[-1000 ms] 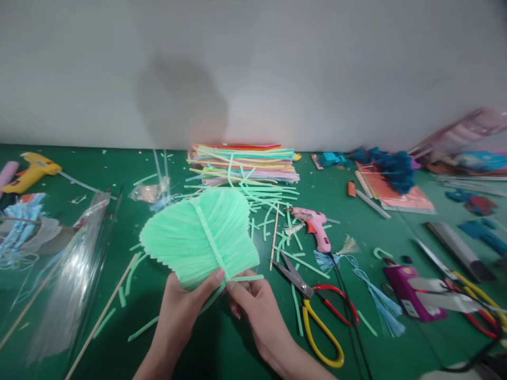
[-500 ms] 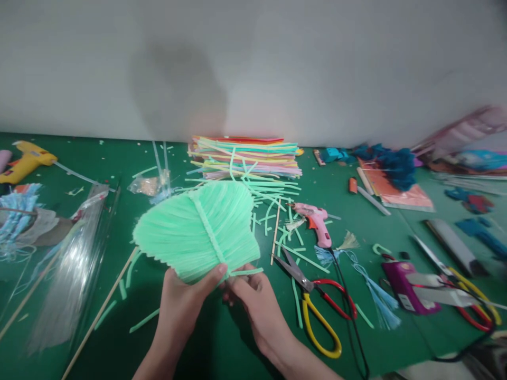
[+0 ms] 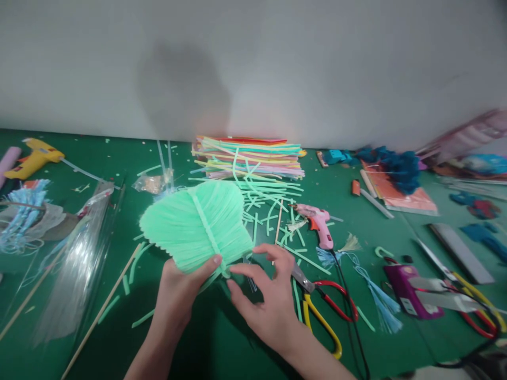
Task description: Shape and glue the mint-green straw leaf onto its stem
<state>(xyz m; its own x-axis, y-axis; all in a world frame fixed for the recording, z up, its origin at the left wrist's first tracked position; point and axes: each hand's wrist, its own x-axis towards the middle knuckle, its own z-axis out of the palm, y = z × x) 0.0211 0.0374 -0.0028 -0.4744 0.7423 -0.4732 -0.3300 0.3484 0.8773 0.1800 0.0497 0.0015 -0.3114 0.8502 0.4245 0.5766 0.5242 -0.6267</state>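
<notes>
My left hand (image 3: 180,293) grips the lower edge of a mint-green leaf shape (image 3: 196,227) built from thin strips with a centre rib, thumb on top near the stem. My right hand (image 3: 267,298) is just to its right with fingers spread apart, holding nothing, fingertips close to the leaf's stem and lower right edge. It hovers over the blades of the red-and-yellow scissors (image 3: 320,306) lying on the green table (image 3: 222,338).
A stack of coloured strips (image 3: 249,157) lies behind the leaf, with cut green pieces scattered around. A pink glue gun (image 3: 319,227) sits right, a yellow glue gun (image 3: 35,161) far left, clear bags (image 3: 75,258) and wooden sticks left, craft clutter far right.
My right hand has let go of the green strip at the leaf's base and opened its fingers, shifting slightly right. The left hand still holds the leaf.
</notes>
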